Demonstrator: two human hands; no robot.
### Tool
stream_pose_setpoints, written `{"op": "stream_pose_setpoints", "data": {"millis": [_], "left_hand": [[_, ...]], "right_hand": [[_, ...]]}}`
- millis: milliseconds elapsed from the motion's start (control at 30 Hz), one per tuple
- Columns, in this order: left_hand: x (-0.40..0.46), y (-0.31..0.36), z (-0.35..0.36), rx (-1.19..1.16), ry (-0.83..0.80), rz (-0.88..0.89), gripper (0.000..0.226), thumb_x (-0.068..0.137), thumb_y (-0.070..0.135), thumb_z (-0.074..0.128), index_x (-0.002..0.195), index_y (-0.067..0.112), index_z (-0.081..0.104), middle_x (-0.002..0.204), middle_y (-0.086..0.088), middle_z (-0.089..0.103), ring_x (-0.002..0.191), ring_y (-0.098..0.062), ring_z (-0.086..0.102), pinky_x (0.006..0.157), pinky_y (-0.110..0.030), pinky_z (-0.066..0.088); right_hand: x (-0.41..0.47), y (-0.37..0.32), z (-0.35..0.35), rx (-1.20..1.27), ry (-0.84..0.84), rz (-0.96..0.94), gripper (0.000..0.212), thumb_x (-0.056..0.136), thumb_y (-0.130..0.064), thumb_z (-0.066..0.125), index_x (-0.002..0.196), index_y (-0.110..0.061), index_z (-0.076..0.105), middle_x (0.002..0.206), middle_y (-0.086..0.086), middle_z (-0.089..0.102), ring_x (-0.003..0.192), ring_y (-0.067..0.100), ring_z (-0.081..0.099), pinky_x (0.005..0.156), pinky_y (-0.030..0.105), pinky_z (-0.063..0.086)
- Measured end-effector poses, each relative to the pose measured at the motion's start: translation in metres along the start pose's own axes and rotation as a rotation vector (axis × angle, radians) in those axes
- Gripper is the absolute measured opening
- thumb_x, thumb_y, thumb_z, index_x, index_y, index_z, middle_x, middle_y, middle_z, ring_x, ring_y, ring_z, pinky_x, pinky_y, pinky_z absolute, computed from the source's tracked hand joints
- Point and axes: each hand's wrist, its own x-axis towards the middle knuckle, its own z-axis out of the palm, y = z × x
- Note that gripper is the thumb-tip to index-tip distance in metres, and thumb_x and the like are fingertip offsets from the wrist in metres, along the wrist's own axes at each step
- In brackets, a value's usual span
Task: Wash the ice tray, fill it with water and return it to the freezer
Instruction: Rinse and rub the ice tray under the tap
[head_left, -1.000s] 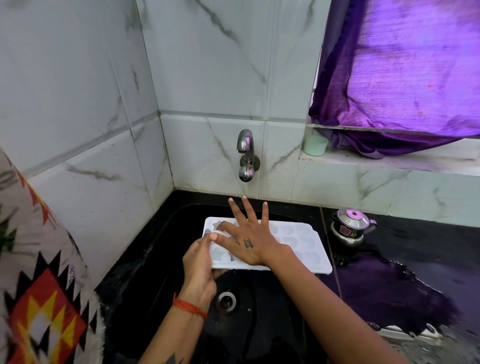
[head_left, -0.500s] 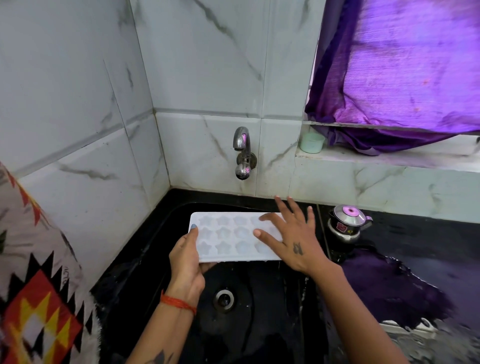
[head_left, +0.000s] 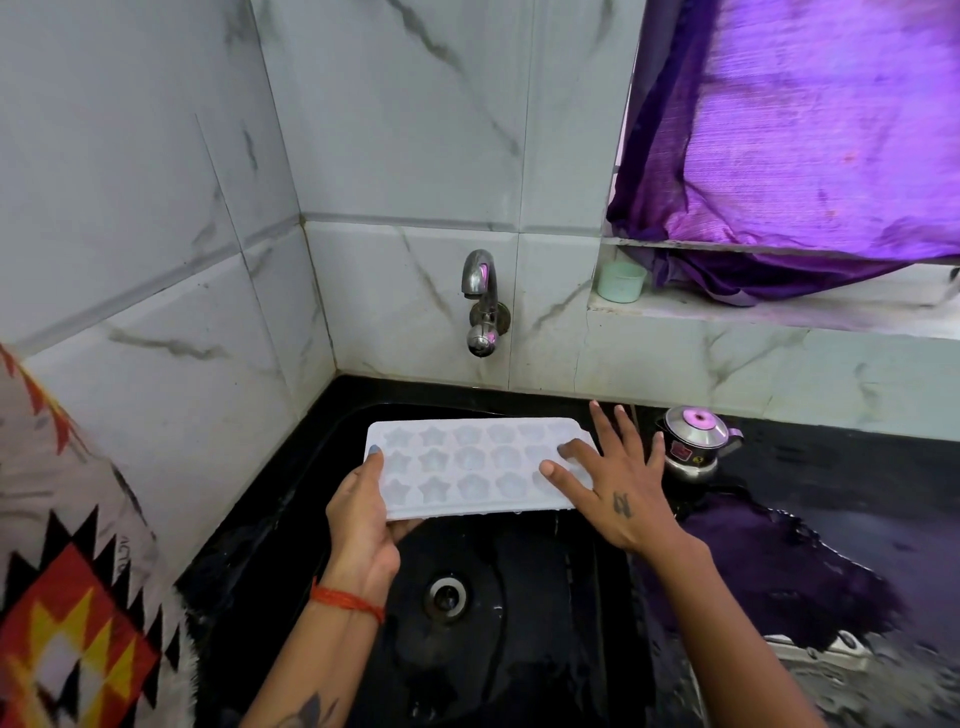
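Tray: the tray (head_left: 467, 470) was held level over the sink (head_left: 291, 499), below and in front of the tap (head_left: 480, 306), cavities up.
Left hand: the left hand (head_left: 363, 514) gripped the tray's left end, thumb on top, fingers curled beneath.
Right hand: the right hand (head_left: 608, 488) lay flat on the right end, fingers straight and spread, gripping nothing.
Change: a second ago that palm was rubbing the tray's left cavities; it had swept across to the right end.
Tap: no stream showed, though a thin trickle could be missed here.
Meaning: probably scrubbing was nearly across; rinsing and filling remained.
Beyond the right fingertips: a steel pot (head_left: 693, 441) on the wet counter.
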Motion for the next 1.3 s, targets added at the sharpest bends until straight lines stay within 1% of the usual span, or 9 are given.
{"op": "stream_pose_setpoints", "data": {"millis": [233, 333, 400, 633, 733, 867, 1000, 1167, 1300], "left_hand": [[0.0042, -0.0013, -0.0016, -0.007, 0.020, 0.001, 0.014, 0.094, 0.029, 0.056, 0.085, 0.018, 0.059, 0.085, -0.004, 0.066, 0.075, -0.019, 0.063, 0.058, -0.035, 0.051], [0.0057, -0.0016, -0.0019, -0.006, 0.027, 0.001, 0.014, 0.093, 0.029, 0.057, 0.084, 0.018, 0.059, 0.085, -0.004, 0.066, 0.075, -0.019, 0.063, 0.057, -0.035, 0.051], [0.0062, -0.0020, -0.0025, -0.004, 0.028, 0.000, 0.014, 0.093, 0.029, 0.057, 0.085, 0.018, 0.059, 0.085, -0.004, 0.066, 0.075, -0.018, 0.063, 0.057, -0.035, 0.051], [0.0050, -0.0014, -0.0030, -0.013, 0.034, -0.003, 0.013, 0.093, 0.029, 0.058, 0.086, 0.018, 0.059, 0.086, -0.004, 0.066, 0.076, -0.019, 0.064, 0.057, -0.034, 0.052], [0.0036, -0.0020, -0.0039, -0.009, 0.034, 0.002, 0.013, 0.093, 0.029, 0.058, 0.085, 0.019, 0.059, 0.085, -0.003, 0.066, 0.075, -0.018, 0.064, 0.055, -0.033, 0.052], [0.0015, -0.0018, -0.0041, -0.007, 0.033, 0.004, 0.014, 0.093, 0.029, 0.057, 0.085, 0.018, 0.058, 0.085, -0.004, 0.066, 0.075, -0.018, 0.063, 0.055, -0.033, 0.051], [-0.0002, -0.0012, -0.0038, -0.008, 0.034, 0.003, 0.014, 0.093, 0.028, 0.057, 0.085, 0.018, 0.058, 0.085, -0.004, 0.065, 0.076, -0.018, 0.063, 0.056, -0.034, 0.051], [-0.0010, -0.0007, -0.0038, -0.015, 0.032, 0.002, 0.014, 0.094, 0.028, 0.056, 0.085, 0.018, 0.058, 0.083, -0.003, 0.065, 0.074, -0.017, 0.063, 0.056, -0.034, 0.050], [-0.0009, -0.0004, -0.0039, -0.016, 0.031, -0.001, 0.014, 0.094, 0.029, 0.056, 0.085, 0.019, 0.058, 0.084, -0.003, 0.065, 0.074, -0.017, 0.063, 0.056, -0.034, 0.050]], "right_hand": [[-0.0021, 0.0022, -0.0024, -0.082, 0.035, 0.009, 0.075, 0.070, -0.083, 0.007, 0.110, -0.043, 0.056, 0.161, 0.002, 0.004, 0.146, 0.023, -0.014, 0.110, 0.057, -0.016], [-0.0026, 0.0017, -0.0027, -0.119, -0.001, 0.038, 0.071, 0.072, -0.084, 0.009, 0.112, -0.044, 0.052, 0.161, 0.002, -0.002, 0.146, 0.024, -0.018, 0.111, 0.061, -0.011], [-0.0024, 0.0006, -0.0032, -0.100, -0.018, 0.042, 0.077, 0.069, -0.084, 0.005, 0.117, -0.045, 0.050, 0.161, 0.001, -0.005, 0.145, 0.023, -0.021, 0.112, 0.062, -0.009], [-0.0016, -0.0012, -0.0040, 0.041, -0.078, 0.032, 0.075, 0.071, -0.087, 0.015, 0.121, -0.045, 0.051, 0.161, 0.000, -0.004, 0.144, 0.021, -0.023, 0.111, 0.058, -0.017], [-0.0028, -0.0007, -0.0057, 0.010, -0.064, 0.024, 0.076, 0.067, -0.086, 0.013, 0.117, -0.045, 0.053, 0.161, 0.001, -0.002, 0.145, 0.022, -0.021, 0.110, 0.057, -0.018], [-0.0047, -0.0005, -0.0071, -0.037, -0.074, 0.060, 0.060, 0.076, -0.079, 0.022, 0.113, -0.043, 0.053, 0.161, 0.001, -0.007, 0.145, 0.024, -0.022, 0.108, 0.057, -0.020], [-0.0043, 0.0002, -0.0060, -0.070, -0.095, 0.079, 0.060, 0.079, -0.078, 0.023, 0.120, -0.043, 0.049, 0.160, 0.001, -0.012, 0.144, 0.025, -0.023, 0.108, 0.058, -0.020], [-0.0038, -0.0013, -0.0058, 0.082, -0.124, 0.073, 0.053, 0.082, -0.074, 0.029, 0.124, -0.048, 0.048, 0.160, -0.001, -0.012, 0.144, 0.021, -0.024, 0.109, 0.056, -0.021], [-0.0044, -0.0010, -0.0047, 0.197, -0.143, 0.081, 0.063, 0.072, -0.087, 0.028, 0.117, -0.049, 0.052, 0.161, -0.002, -0.009, 0.145, 0.019, -0.021, 0.111, 0.054, -0.019]]}}
